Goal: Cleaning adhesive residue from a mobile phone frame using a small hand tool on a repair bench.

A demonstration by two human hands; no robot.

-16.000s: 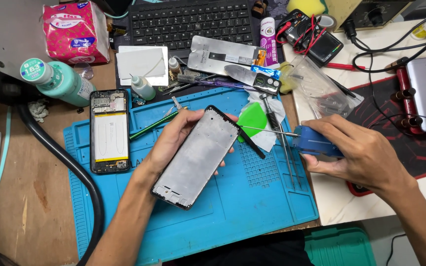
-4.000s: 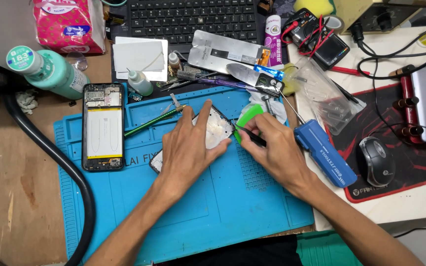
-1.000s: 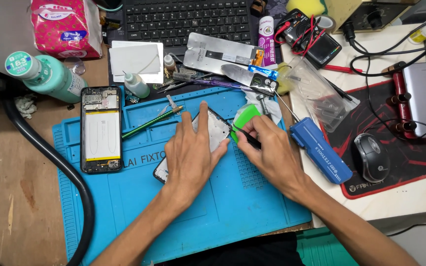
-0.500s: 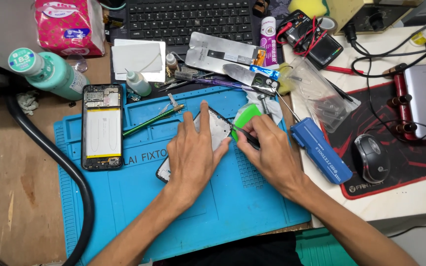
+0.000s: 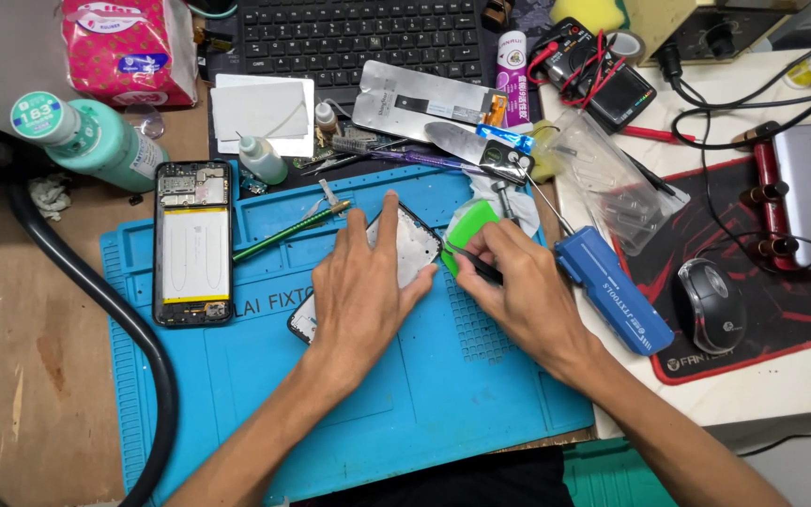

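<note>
Two hands work over a blue silicone repair mat (image 5: 405,394) that covers the near part of the wooden table (image 5: 30,376). The left hand (image 5: 360,291) lies flat and open, palm down, pressing a phone screen panel (image 5: 412,253) against the mat; the panel lies tilted, its upper corner and lower left corner showing past the fingers. The right hand (image 5: 518,291) is closed around a thin dark tool (image 5: 474,266), whose tip meets the right edge of the panel. Just behind that tip a bright green plastic card (image 5: 466,228) lies on the mat, touching the panel's edge or nearly so. To the right of this hand a blue tool case (image 5: 614,289) lies slanted across the mat's border. On the left of the mat lies an opened phone body (image 5: 193,242), its white battery facing up, and a green pencil-like stick (image 5: 283,235) lies between it and the panel. A thick black hose (image 5: 114,319) curves along the mat's left side. Farther right, a black computer mouse (image 5: 709,304) rests on a red and black pad (image 5: 762,310). Farther back stand a teal bottle (image 5: 91,141), a small dropper bottle (image 5: 262,158), a pink tissue pack (image 5: 129,47) and a black keyboard (image 5: 359,38).
</note>
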